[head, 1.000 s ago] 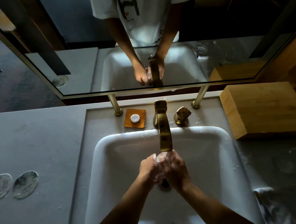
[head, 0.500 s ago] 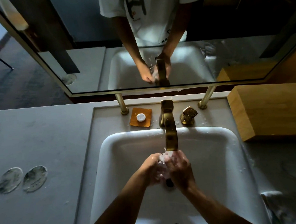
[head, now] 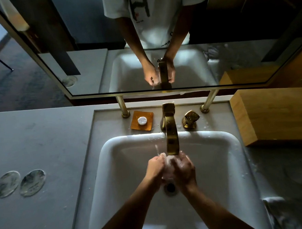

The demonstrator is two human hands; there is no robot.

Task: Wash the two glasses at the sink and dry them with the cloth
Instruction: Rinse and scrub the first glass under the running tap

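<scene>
While water runs from the brass tap in the middle of the frame, the left hand and right hand meet under the spout above the drain of the white sink, both with fingers curled around a clear glass that shows only as a wet blur between them. At the lower right edge a pale cloth lies on the grey counter, just beside the sink. A second glass cannot be made out for certain; two flat oval coasters sit at the left of the frame, and an orange soap dish lies left of the tap's base.
</scene>
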